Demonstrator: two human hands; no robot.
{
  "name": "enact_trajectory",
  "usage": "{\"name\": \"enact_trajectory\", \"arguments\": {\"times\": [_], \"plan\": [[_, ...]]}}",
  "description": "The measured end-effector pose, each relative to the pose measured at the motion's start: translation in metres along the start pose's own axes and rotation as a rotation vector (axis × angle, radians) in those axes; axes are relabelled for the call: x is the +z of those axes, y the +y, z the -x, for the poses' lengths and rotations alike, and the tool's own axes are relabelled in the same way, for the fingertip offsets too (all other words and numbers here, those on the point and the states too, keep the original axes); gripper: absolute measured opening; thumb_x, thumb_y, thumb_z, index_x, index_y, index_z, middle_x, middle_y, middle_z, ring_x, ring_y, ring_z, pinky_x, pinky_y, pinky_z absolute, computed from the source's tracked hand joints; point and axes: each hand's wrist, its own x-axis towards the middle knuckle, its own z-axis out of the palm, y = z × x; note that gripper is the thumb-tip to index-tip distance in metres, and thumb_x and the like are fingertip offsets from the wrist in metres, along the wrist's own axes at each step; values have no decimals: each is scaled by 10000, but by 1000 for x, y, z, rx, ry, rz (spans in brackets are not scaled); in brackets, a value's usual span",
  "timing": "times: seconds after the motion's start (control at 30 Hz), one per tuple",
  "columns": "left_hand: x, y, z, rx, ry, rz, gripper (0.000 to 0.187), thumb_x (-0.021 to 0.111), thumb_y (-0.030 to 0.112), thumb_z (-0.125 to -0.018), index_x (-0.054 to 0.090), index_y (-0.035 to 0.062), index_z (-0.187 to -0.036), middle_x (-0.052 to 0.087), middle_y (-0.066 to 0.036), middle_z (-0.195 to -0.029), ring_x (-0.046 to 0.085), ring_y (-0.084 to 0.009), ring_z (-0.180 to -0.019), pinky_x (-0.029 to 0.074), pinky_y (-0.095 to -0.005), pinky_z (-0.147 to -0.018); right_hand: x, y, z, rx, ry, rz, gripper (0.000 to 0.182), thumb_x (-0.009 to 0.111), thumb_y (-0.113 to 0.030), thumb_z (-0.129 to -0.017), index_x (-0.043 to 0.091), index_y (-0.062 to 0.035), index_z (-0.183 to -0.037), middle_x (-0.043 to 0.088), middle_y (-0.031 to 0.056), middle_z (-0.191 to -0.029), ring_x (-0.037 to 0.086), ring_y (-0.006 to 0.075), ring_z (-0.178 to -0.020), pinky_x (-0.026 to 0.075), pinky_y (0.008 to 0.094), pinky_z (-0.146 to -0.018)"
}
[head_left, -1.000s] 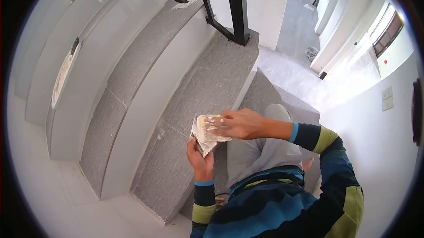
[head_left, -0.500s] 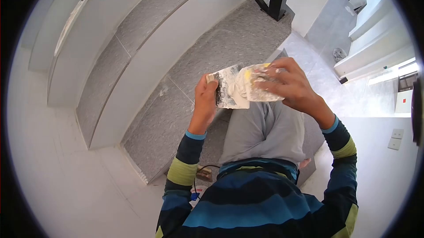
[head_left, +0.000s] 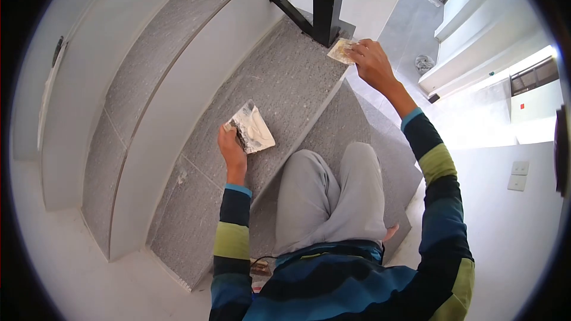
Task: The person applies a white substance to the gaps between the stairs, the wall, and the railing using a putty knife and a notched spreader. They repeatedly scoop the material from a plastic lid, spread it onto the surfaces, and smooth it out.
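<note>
My left hand (head_left: 232, 149) grips a flat plate (head_left: 254, 129) smeared with white paste, held over the grey speckled stair tread (head_left: 285, 83). Farther forward, my right hand (head_left: 373, 65) is closed on a small pale scraper (head_left: 341, 51) with yellowish smears. The scraper is at the outer edge of the tread, close beside the foot of a black metal post (head_left: 326, 11). Whether its edge touches the tread or the post I cannot tell.
Curved steps with white risers (head_left: 172, 101) climb on the left. My grey-trousered knees (head_left: 330, 196) are below the tread. A white wall with a switch plate (head_left: 518, 176) stands at the right. Beyond the stair edge, a crumpled bag (head_left: 423, 64) lies on the lower floor.
My hands have moved apart. The right one has carried the scraper forward to the post, while the left one has moved left with the plate. The view has shifted too.
</note>
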Motion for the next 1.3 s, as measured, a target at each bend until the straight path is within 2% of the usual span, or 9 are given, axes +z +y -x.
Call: {"name": "enact_trajectory", "arguments": {"times": [0.27, 0.43, 0.63, 0.77, 0.93, 1.0, 1.07, 1.2, 1.3], "plan": [[15, 6, 6, -15, 61, 10, 160, 422, 123, -850, 480, 10, -947, 496, -27, -844, 494, -114, -798, 414, -259, -738, 53, 26, 8, -84, -263, 111, 172, 560, -42, -705, 643, -49, -856, 575, 44, -883, 537, 216, -847, 445, 313, -719], [9, 1, 5, 11, 5, -53, 178, 423, 131, -852, 476, -2, -959, 504, -50, -881, 496, -122, -815, 416, -263, -746, 28, 46, -31, -409, -461, 153, 88, 554, -50, -707, 623, -62, -760, 539, 30, -811, 533, 209, -821, 463, 330, -638], [4, -2, 4, 42, 18, -35, 183, 427, 128, -853, 478, -11, -961, 507, -57, -900, 493, -124, -852, 407, -263, -774, 36, 48, -11, -125, -198, 46, 93, 564, -31, -693, 623, -51, -763, 544, 30, -824, 534, 215, -788, 471, 340, -589], [-2, -6, 2, 57, 0, -67, 209, 432, 125, -850, 474, -11, -1002, 514, -63, -921, 495, -127, -856, 406, -261, -779, 56, 52, -2, -88, -241, 88, 101, 563, -39, -710, 627, -32, -788, 551, 39, -840, 544, 221, -785, 486, 332, -586], [14, 9, 8, -12, -19, -5, 250, 435, 130, -846, 470, -10, -1051, 532, -83, -954, 531, -160, -885, 436, -310, -795, 23, 62, -30, -341, -706, 201, 109, 560, -21, -714, 621, -10, -803, 561, 42, -841, 563, 216, -821, 498, 324, -588], [20, 18, 6, -53, -14, 38, 271, 434, 132, -845, 469, -13, -1071, 542, -96, -981, 547, -180, -908, 448, -333, -810, 6, 56, -35, -385, -675, 242, 107, 576, -31, -710, 628, -28, -803, 582, 38, -883, 565, 222, -811, 498, 319, -588], [28, 14, 14, -243, 31, 324, 319, 425, 140, -841, 465, -16, -1116, 552, -118, -1058, 555, -224, -988, 453, -368, -860, -11, 37, -18, -205, -559, 27, 163, 591, -40, -709, 645, -71, -860, 593, 35, -930, 575, 220, -809, 501, 310, -598], [82, 21, 42, -499, -85, 403, 342, 423, 143, -840, 472, -9, -1143, 549, -112, -1115, 556, -244, -1014, 453, -389, -887, -65, -67, 8, 103, -172, -612, 378, 557, -2, -722, 624, -159, -1060, 591, 61, -1065, 591, 215, -906, 518, 311, -667], [111, 14, 57, -576, -92, 470, 289, 422, 121, -847, 480, -6, -1100, 549, -117, -1098, 571, -235, -982, 474, -371, -858, -86, -113, 27, -20, -41, -654, 456, 533, 16, -735, 586, -180, -1143, 558, 84, -1173, 585, 231, -969, 519, 319, -717]]}}
